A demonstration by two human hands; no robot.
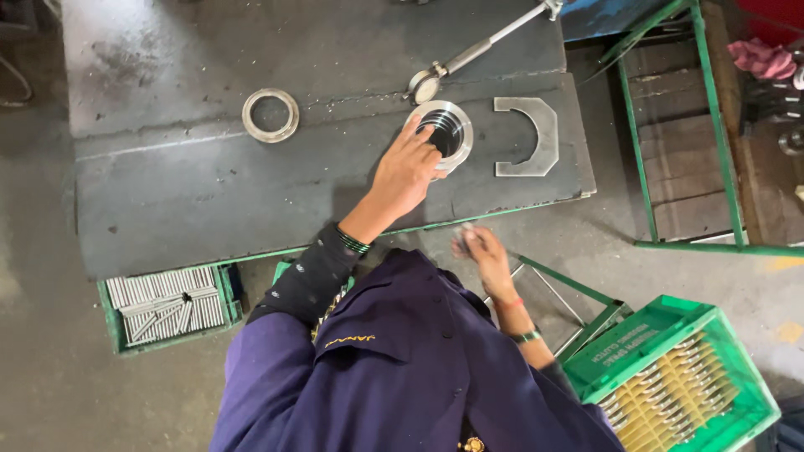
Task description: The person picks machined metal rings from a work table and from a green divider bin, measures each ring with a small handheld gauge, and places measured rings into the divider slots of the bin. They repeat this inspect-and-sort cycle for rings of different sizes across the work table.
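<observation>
- Head view: the left hand (408,172) rests its spread fingers on the rim of a grooved steel ring (444,131) lying flat on the dark steel table (209,192), well inside the front edge.
- The right hand (481,249) hovers past that edge, fingertips pinched on something small and blurred.
- A flat ring (270,115) and horseshoe plate (529,136) flank open plate.

A loose metal ring (270,115) was seen at ten o'clock on the table (209,192), a U-shaped plate (536,134) at two, a green crate (670,377) at five.
</observation>
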